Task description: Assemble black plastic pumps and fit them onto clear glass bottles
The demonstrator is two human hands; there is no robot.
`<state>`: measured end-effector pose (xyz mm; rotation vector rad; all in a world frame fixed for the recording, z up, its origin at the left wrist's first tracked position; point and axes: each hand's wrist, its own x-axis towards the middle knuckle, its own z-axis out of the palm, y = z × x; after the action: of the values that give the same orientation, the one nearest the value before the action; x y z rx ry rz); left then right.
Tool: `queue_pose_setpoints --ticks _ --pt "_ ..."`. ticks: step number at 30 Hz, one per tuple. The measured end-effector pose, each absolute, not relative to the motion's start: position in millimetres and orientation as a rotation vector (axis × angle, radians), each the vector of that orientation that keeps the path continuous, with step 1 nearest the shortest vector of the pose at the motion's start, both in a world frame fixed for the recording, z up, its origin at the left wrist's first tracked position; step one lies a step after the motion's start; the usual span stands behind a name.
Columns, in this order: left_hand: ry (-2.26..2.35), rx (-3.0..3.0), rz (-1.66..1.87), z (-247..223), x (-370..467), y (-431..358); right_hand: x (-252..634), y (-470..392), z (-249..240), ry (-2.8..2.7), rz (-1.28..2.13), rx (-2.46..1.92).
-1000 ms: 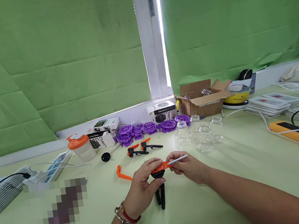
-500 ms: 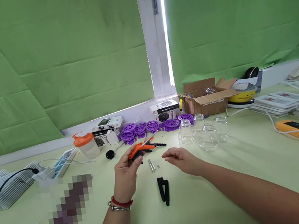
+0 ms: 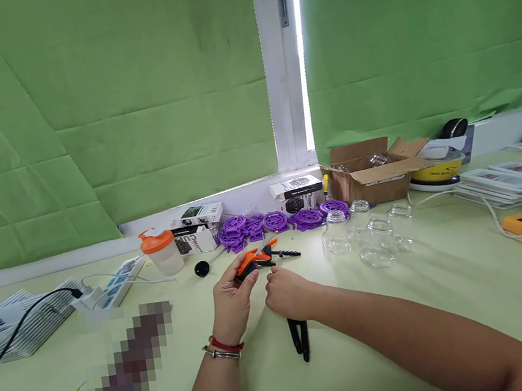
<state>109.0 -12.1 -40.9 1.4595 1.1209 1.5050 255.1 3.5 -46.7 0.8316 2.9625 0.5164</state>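
My left hand (image 3: 231,302): thumb and fingers closed on orange-and-black part (image 3: 248,261), seemingly steadying it above table (image 3: 358,349).
My right hand (image 3: 289,293): curled beside it (fingertips hidden; closure, contents undetermined).
Black handles (image 3: 305,343): lying within reach.

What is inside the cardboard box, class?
Some clear, shiny items show through the open top of the cardboard box. Its front wall hides whatever lies lower down.

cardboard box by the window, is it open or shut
Open: the cardboard box has its front flap folded outward, and clear items show inside.
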Motion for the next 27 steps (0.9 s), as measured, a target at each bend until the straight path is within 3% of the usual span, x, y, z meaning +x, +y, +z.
queue_pose_setpoints --ticks 15,21,24,27 --pt "1.133 1.521 1.471 -46.4 106.5 -8.9 244.2 5.8 -44.7 2.88 0.688 0.405" --pt "1.132 1.489 1.471 -47.3 105.2 -6.7 257.9 3.1 -40.8 3.146 0.644 0.391" --pt "1.116 1.456 1.46 -45.7 107.1 -8.3 274.1 -9.9 -27.4 3.508 0.199 0.716" --pt "1.031 1.427 1.4 -44.8 115.7 -14.3 289.8 -22.3 -11.5 3.785 -0.842 1.322"
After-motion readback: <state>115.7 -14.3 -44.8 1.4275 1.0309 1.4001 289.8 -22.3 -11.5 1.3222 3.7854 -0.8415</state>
